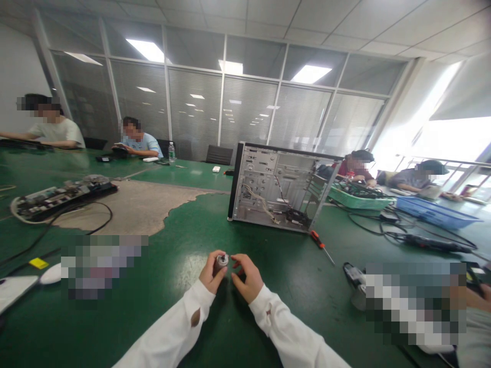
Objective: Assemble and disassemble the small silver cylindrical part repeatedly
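Note:
My left hand (211, 273) is wrapped round a small round metal part (221, 261), which has a dark stub on top and is held upright above the green table (192, 317). Close on its right is my right hand (247, 278), its fingers curved and apart, with nothing between them and a small gap to the metal part. Beyond both hands stands an open computer case (268, 189) with loose cables inside. A red-handled screwdriver (321, 246) lies at the case's near right corner.
Power strips (65, 197) and a black cable lie at the left. A green basket (360, 203), a blue basket (437, 212) and tangled cables are at the right. Several people sit round the table; a person's arm (473, 299) shows at the right edge.

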Demonstrator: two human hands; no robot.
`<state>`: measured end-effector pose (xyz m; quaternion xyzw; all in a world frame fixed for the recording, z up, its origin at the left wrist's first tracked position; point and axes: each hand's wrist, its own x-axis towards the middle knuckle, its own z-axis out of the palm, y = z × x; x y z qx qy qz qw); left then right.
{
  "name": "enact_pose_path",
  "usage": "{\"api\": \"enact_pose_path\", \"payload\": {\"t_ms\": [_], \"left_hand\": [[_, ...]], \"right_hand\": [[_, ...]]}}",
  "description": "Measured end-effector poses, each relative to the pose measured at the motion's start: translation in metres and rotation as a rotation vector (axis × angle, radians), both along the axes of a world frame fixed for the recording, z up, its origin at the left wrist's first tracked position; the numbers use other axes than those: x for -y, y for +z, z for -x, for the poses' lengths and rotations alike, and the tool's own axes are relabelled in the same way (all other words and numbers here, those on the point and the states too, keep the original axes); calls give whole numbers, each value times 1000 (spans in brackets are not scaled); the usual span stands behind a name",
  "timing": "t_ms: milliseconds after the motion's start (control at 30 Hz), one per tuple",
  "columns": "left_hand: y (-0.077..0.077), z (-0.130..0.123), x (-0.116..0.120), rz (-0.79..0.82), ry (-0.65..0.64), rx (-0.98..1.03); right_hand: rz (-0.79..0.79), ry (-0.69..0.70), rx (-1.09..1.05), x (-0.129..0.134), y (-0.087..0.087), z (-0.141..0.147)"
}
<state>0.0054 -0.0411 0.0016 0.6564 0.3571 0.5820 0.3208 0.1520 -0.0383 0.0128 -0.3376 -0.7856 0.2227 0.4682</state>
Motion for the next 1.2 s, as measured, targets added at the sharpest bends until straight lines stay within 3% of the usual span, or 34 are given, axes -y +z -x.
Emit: {"api": "enact_pose_path", "payload": {"t_ms": [300,567,767,1200], "left_hand": [[3,-3,6,-265,108,-266],[2,-6,8,-169,107,-270],[5,-7,11,-146,120,-304],[-3,-5,5,-147,125,-328]], "right_hand": [[-25,-9,-35,4,7,-1],[-160,-89,-150,14,17,-3],[-163,-77,-114,16,17,0],[-163,-62,-91,13,14,0]]}}
